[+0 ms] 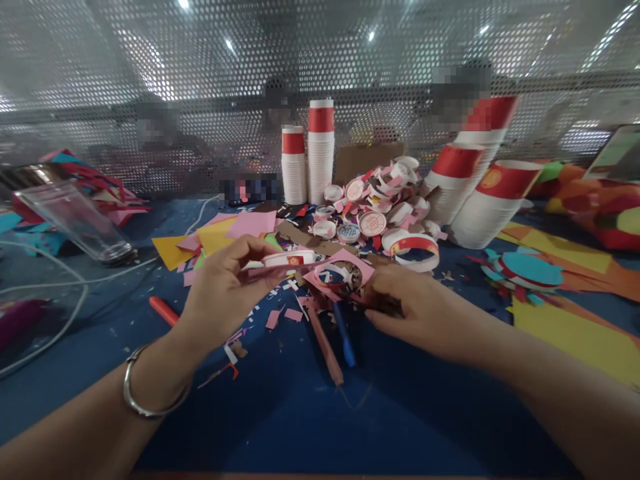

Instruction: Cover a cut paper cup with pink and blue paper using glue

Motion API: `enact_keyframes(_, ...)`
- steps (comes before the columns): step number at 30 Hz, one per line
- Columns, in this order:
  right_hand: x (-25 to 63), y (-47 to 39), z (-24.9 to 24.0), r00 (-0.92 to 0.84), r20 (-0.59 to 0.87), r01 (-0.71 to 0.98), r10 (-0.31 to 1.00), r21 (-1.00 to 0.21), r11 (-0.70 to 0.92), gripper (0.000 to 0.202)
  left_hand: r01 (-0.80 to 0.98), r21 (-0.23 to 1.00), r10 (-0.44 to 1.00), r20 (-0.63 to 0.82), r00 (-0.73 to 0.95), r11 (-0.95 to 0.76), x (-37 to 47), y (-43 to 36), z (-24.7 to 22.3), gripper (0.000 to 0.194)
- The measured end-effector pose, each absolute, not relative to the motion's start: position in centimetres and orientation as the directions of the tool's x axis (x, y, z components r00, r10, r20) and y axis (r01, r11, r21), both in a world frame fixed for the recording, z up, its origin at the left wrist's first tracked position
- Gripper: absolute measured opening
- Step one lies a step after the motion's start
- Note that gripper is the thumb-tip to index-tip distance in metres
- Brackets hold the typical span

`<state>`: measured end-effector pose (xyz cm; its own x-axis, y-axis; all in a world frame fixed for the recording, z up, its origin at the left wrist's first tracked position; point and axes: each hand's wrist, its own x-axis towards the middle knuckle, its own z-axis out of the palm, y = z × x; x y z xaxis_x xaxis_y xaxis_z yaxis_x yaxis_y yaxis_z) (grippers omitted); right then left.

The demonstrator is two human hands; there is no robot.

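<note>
Pink square: there it is, your landmark, the pink square (pixel 361 264) lying between your two hands.
Near side: your widest open stretch, blue table (pixel 310 433) running from the square back toward you, a forearm on either side.
Sticks: a brown stick (pixel 325 343) and a blue stick (pixel 344 337) jut into that stretch, just nearer you than the square.
Far side: tight here, cup bottoms (pixel 373 223) heaped beyond the square, white-and-red cup stacks (pixel 321 157) behind them.
Flanks: a red stick (pixel 163 311) well left of the square, beside your left forearm; yellow paper (pixel 570 340) well to its right.
Left hand: your left hand (pixel 215 293) is just left of the square, raised, thumb under, fingers over, pinching a cup slice (pixel 293 258) with pink paper beneath.
Left arm: slanting up from the near left, bangle (pixel 131 387) at the wrist.
Right hand: your right hand (pixel 410 303) is just right of the square, back up, fingers curled by its corner; I can't tell whether they grip anything.
Right arm: reaching in from the near right, wrist almost straight.
</note>
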<state>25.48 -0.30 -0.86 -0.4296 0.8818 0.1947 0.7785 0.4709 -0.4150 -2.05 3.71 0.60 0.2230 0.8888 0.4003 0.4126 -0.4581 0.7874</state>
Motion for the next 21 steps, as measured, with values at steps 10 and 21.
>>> enact_keyframes(10, 24.8, -0.3, -0.5, -0.16, 0.053, 0.403, 0.986, -0.908, 0.114, 0.02, 0.554, 0.3, 0.511, 0.815, 0.275, -0.777, -2.1, 2.1, 0.7, 0.027)
enact_keyframes(21, 22.8, -2.0, -0.6, -0.149, 0.026, -0.334, 0.988, -0.942, -0.025, 0.035, 0.634, -0.093, 0.257, 0.862, 0.438, -0.767, -1.4, 0.2, 0.4, 0.033)
